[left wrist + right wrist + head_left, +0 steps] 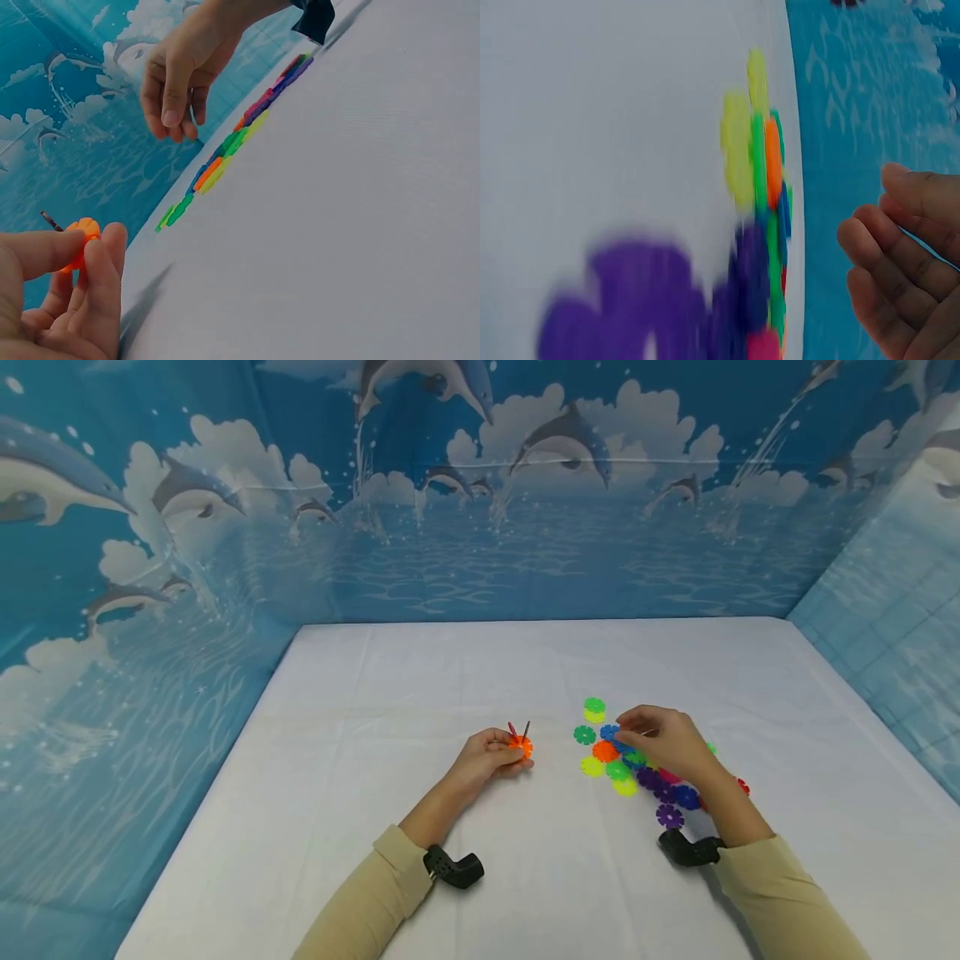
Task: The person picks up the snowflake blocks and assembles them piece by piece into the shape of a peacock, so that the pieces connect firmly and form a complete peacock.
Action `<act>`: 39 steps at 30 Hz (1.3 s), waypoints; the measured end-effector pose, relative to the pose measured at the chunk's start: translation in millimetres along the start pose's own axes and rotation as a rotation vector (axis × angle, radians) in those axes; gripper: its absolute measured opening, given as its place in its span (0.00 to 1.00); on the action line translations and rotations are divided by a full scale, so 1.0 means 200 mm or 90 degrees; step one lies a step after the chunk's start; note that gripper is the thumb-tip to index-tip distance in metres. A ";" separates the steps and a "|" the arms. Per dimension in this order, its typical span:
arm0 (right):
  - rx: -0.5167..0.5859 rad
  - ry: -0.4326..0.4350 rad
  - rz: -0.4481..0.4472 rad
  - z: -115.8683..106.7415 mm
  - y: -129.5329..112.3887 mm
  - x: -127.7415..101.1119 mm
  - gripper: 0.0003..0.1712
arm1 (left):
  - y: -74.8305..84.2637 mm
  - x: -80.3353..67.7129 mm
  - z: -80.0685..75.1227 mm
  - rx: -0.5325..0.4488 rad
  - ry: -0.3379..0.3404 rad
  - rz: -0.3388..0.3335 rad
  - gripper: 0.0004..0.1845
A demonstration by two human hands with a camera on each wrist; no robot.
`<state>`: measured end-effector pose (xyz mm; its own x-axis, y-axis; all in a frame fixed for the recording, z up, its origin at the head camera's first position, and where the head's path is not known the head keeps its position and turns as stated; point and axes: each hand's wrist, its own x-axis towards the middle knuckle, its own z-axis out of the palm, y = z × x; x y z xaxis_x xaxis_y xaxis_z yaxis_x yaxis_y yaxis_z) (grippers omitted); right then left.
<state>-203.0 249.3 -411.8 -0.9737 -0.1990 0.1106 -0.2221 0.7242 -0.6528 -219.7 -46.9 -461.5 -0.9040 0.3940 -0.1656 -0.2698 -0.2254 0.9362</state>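
Between thumb and fingers, my left hand [487,756] pinches an orange flower-shaped disc [527,747] above the white table. Two thin pieces, one red and one dark, stand up from that disc. My right hand [667,739] is over a spread of colourful flower discs [617,769], its fingers loosely bent. The right wrist view shows nothing between the right thumb [919,187] and fingers. Purple discs [669,816] lie at the near end of the spread, and green ones [595,704] at the far end. My right forearm hides some discs.
A white cloth covers the table [375,693]. Behind it and along both sides hang blue curtains [465,560] printed with dolphins. Black wrist cameras [454,868] are strapped on both forearms.
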 end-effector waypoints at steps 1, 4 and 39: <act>-0.006 0.004 0.019 -0.03 0.02 -0.01 0.19 | 0.00 0.00 0.00 0.000 -0.004 0.002 0.07; -0.025 0.028 0.067 -0.08 0.15 -0.05 0.23 | 0.00 0.00 0.00 0.000 -0.015 0.007 0.06; -0.072 0.003 0.246 -0.22 0.30 -0.11 0.20 | -0.01 0.00 0.00 -0.006 0.012 0.020 0.06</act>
<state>-196.7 325.8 -420.0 -0.9868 0.1046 -0.1240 0.1566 0.8129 -0.5609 -219.9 -46.5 -462.6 -0.9181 0.3699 -0.1421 -0.2445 -0.2464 0.9378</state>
